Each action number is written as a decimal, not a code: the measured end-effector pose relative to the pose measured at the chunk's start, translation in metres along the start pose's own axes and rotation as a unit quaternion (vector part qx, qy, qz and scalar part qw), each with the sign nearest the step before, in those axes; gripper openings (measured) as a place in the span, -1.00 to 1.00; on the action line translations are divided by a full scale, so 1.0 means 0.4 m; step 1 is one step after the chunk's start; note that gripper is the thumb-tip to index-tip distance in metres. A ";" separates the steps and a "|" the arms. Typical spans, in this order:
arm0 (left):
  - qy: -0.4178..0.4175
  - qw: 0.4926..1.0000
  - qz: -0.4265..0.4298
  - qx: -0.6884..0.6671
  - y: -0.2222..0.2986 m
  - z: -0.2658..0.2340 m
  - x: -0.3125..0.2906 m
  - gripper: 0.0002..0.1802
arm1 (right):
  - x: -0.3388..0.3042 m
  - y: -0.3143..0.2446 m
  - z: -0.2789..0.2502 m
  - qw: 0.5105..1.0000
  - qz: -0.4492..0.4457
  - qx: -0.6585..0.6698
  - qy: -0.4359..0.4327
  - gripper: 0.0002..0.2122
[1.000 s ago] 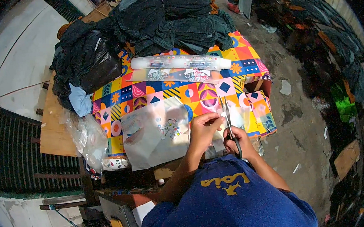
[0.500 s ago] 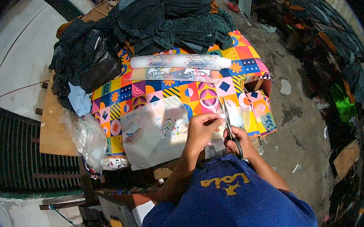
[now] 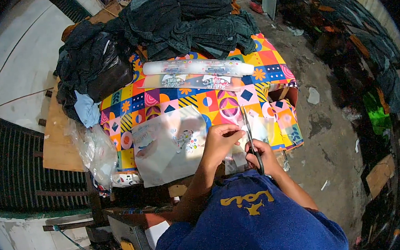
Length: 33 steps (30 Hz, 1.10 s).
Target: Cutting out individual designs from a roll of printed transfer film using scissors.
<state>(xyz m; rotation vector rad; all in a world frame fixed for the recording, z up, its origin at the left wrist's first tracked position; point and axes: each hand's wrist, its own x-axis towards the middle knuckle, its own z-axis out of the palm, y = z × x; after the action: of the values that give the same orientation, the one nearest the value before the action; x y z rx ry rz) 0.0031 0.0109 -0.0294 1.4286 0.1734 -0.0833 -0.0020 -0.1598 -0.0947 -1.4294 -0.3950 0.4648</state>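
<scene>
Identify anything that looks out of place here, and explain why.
The white printed sheet lies askew, its lower corner past the patterned cover's near edge. Pale scraps litter the floor to the right, looking dropped rather than placed.

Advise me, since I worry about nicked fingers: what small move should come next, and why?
I would probably ease the left hand slightly leftward before any cut: it seems to pinch a small pale piece, and in this view its fingers look very close to the scissors held in the right hand.
</scene>
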 end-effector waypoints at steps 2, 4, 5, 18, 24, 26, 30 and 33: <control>0.002 1.000 -0.001 -0.001 0.000 -0.001 0.000 -0.84 | 0.000 -0.012 0.007 1.000 0.001 0.009 0.001 -0.77; 0.002 1.000 -0.002 -0.002 0.001 -0.001 0.001 -0.84 | 0.000 -0.025 0.013 1.000 0.002 0.018 0.004 -0.79; -0.001 1.000 0.001 -0.003 0.003 -0.002 0.001 -0.84 | -0.001 -0.030 0.015 0.999 0.013 0.035 0.004 -0.81; 0.024 0.998 0.005 -0.065 0.000 0.004 0.006 -0.91 | -0.001 -0.033 0.007 0.996 0.038 0.077 -0.004 -0.86; 0.057 0.996 0.048 -0.053 -0.014 0.002 0.008 -0.90 | -0.001 -0.018 0.000 0.995 0.019 0.089 -0.038 -0.80; 0.056 0.997 0.043 -0.035 0.000 0.004 0.003 -0.89 | -0.002 -0.025 -0.001 0.996 0.012 0.075 -0.045 -0.78; 0.048 0.998 0.042 -0.010 0.001 0.001 0.000 -0.88 | -0.003 -0.028 0.000 0.998 -0.012 0.035 -0.055 -0.76; 0.029 0.999 0.042 0.001 -0.003 -0.001 -0.002 -0.89 | -0.003 -0.033 0.000 0.998 -0.006 0.041 -0.056 -0.76</control>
<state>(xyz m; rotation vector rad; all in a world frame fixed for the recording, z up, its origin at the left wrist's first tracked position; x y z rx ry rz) 0.0020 0.0112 -0.0304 1.4399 0.1612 0.0273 -0.0020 -0.1615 -0.0815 -1.3242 -0.4690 0.5461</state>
